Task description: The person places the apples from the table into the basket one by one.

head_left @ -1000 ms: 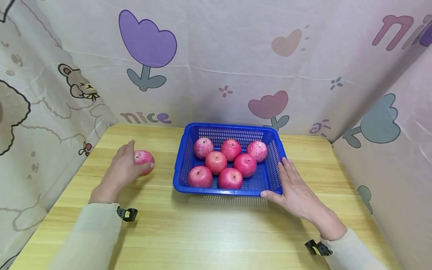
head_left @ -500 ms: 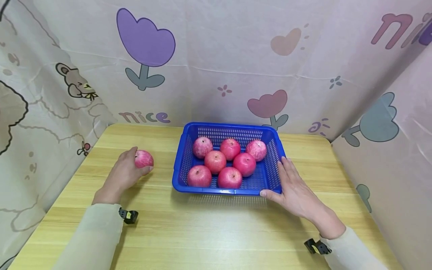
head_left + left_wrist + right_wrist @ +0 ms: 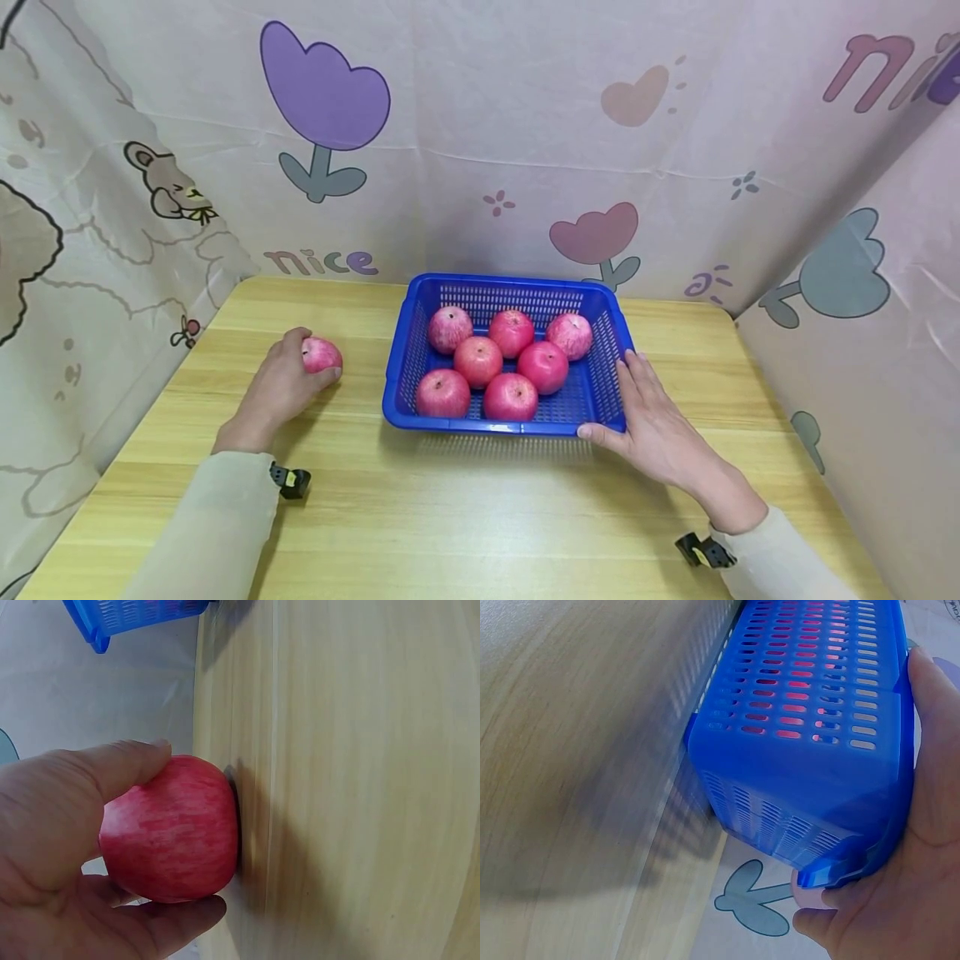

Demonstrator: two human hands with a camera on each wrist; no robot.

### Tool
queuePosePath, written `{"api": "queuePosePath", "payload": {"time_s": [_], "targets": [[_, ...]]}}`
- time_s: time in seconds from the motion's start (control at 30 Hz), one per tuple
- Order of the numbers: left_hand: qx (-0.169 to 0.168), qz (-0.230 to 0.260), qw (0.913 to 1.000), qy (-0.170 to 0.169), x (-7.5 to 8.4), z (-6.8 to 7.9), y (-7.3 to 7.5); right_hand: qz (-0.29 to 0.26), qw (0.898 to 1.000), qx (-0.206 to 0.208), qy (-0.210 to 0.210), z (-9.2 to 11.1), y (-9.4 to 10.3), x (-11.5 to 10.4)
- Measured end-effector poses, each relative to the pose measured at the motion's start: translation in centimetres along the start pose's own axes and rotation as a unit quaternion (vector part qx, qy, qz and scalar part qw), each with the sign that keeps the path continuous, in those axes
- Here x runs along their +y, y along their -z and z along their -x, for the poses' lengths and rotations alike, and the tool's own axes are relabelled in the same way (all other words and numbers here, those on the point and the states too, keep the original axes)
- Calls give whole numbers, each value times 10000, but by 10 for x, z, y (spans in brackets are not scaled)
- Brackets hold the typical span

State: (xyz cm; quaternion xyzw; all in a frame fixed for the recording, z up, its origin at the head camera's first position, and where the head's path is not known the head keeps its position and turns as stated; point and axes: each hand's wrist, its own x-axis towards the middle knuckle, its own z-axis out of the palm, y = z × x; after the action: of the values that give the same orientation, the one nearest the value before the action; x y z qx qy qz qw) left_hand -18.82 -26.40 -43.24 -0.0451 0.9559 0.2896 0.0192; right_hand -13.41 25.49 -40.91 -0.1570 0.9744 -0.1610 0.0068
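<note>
At the left of the table, my left hand [image 3: 281, 383] holds a red apple [image 3: 322, 355], thumb on one side and fingers curled round the other. In the left wrist view the apple [image 3: 176, 829] sits low, close over the wood, between thumb and fingers. A blue plastic basket [image 3: 480, 427] with slotted walls stands mid-table, several red apples [image 3: 512, 396] inside it. My right hand [image 3: 663, 433] rests at its front right corner, fingers straight along the right rim and thumb on the front rim. The right wrist view shows the basket's slotted wall [image 3: 795, 769] beside the palm.
The wooden table [image 3: 480, 517] meets a printed cloth [image 3: 480, 167] hanging behind and at both sides. Bare wood lies between the held apple and the basket. A small black device [image 3: 291, 481] sits at the left cuff, another black device [image 3: 705, 550] at the right cuff.
My left hand has come down closer round the apple, its raised fingers now bent over the far side. The right hand and the basket have stayed where they were.
</note>
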Motion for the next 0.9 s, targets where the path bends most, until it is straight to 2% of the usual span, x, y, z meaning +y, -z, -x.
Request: {"api": "queuePosePath", "payload": {"time_s": [0.23,0.37,0.47,0.67,0.9], "targets": [[134,-111,9998,115,4,1,2,-3,10000,7,22,1,0,-1],[256,-132,9996,-35,7,3,5,5,10000,18,29,1,0,-1],[421,-120,9988,-207,15,6,8,29,10000,34,40,1,0,-1],[653,-198,9956,-645,46,11,19,8,10000,34,43,1,-1,0],[473,-110,9943,-953,95,18,34,21,10000,47,49,1,-1,0]]}}
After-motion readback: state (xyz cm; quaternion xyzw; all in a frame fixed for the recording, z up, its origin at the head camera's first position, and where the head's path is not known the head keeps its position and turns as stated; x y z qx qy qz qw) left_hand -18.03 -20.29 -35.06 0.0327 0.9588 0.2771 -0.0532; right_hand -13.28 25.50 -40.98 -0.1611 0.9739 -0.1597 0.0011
